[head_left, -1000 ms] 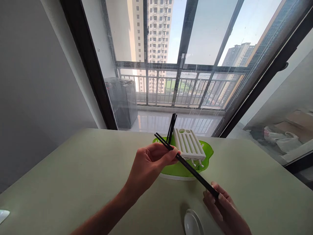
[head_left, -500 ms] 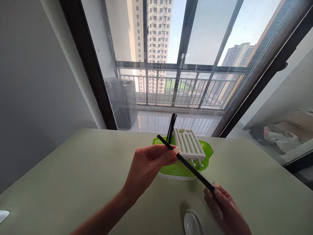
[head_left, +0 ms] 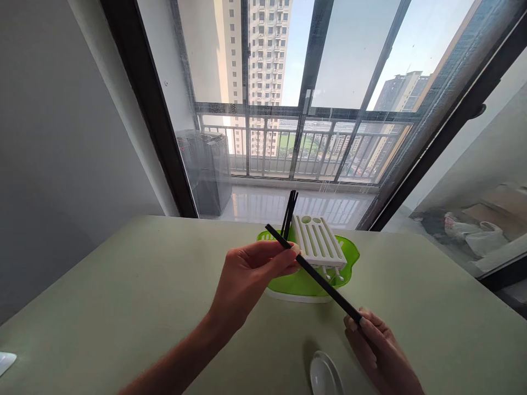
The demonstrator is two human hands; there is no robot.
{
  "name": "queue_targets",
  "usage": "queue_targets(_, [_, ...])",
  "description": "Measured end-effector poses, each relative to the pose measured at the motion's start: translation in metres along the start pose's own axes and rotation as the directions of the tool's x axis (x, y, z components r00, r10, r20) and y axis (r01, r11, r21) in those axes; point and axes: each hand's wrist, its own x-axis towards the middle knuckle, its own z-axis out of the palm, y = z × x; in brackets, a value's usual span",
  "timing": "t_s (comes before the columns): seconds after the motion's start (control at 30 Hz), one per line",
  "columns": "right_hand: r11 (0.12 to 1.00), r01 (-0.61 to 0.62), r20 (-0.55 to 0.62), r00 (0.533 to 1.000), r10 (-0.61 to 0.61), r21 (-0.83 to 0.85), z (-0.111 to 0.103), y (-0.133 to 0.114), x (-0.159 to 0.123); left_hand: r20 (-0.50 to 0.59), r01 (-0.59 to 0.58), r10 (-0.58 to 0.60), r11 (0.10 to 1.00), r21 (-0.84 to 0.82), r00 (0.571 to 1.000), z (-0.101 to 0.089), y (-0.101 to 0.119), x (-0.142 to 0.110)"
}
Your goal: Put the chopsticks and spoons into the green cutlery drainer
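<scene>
A black chopstick slants down to the right in front of me; whether a second one lies against it I cannot tell. My left hand pinches it near its upper left end between thumb and fingers. Its lower right end is gripped by the fingertips of my right hand. Behind my left hand stands a green dish rack with a white base, partly hidden by that hand. On it leans a white slotted holder with small hooks. Several black chopsticks stand upright at the holder's left side.
White spoons or small dishes, seemingly stacked, lie at the near edge of the pale green table. Another white piece shows at the far left. Beyond the table is a glass door with a dark frame.
My left thumb and fingers have shifted very slightly on the chopstick. Otherwise both hands and the rack stay in place.
</scene>
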Motion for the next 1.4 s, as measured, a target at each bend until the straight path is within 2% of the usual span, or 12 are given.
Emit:
queue_targets(0.2, [0.998,0.021,0.135,0.991,-0.014,-0.051,-0.010,0.009,0.003,-0.021,-0.032,0.033,0.997,0.068,0.999,0.000,0.004,0.000])
queue_targets(0.3, [0.996,0.032,0.129,0.991,-0.022,-0.080,-0.008,0.010,0.003,-0.036,-0.042,0.046,0.994,0.097,0.998,0.000,0.004,-0.001])
queue_targets(0.43, [0.995,-0.010,0.138,0.990,0.023,-0.095,-0.005,0.006,0.002,-0.044,-0.050,0.055,0.991,0.120,0.997,-0.002,0.004,-0.001])
queue_targets(0.6, [0.997,-0.006,0.098,0.995,0.014,-0.081,0.002,0.003,-0.002,-0.064,-0.072,0.080,0.991,0.113,0.995,-0.004,0.009,0.001])
queue_targets(0.8, [0.996,-0.002,0.133,0.991,0.014,-0.091,0.011,-0.001,-0.007,-0.063,-0.077,0.084,0.992,0.104,0.994,-0.007,0.017,0.001])
queue_targets(0.93, [0.995,-0.001,0.197,0.980,0.020,-0.096,0.016,-0.005,-0.007,-0.106,-0.117,0.132,0.983,0.138,0.986,-0.017,0.031,0.005])
queue_targets(1.0, [0.996,0.012,0.206,0.979,0.007,-0.089,0.018,-0.006,-0.006,-0.169,-0.152,0.182,0.973,0.173,0.969,-0.027,0.042,0.007])
queue_targets(1.07, [0.997,0.024,0.204,0.979,-0.010,-0.069,0.019,-0.006,-0.007,-0.256,-0.196,0.251,0.955,0.222,0.934,-0.038,0.055,0.009])
queue_targets(1.2, [0.999,-0.001,0.207,0.978,0.008,-0.035,0.021,-0.007,-0.007,-0.379,-0.323,0.450,0.878,0.354,0.808,-0.051,0.072,0.008])
queue_targets(1.27, [1.000,-0.010,0.212,0.977,0.014,-0.019,0.020,-0.007,-0.006,-0.388,-0.360,0.528,0.830,0.426,0.756,-0.051,0.076,0.006])
queue_targets(1.3, [1.000,-0.014,0.217,0.976,0.017,-0.016,0.020,-0.006,-0.005,-0.380,-0.361,0.551,0.808,0.467,0.743,-0.049,0.076,0.005])
queue_targets(1.4, [0.999,-0.026,0.244,0.969,0.032,-0.030,0.019,-0.005,-0.003,-0.315,-0.331,0.595,0.729,0.599,0.740,-0.042,0.073,0.007])
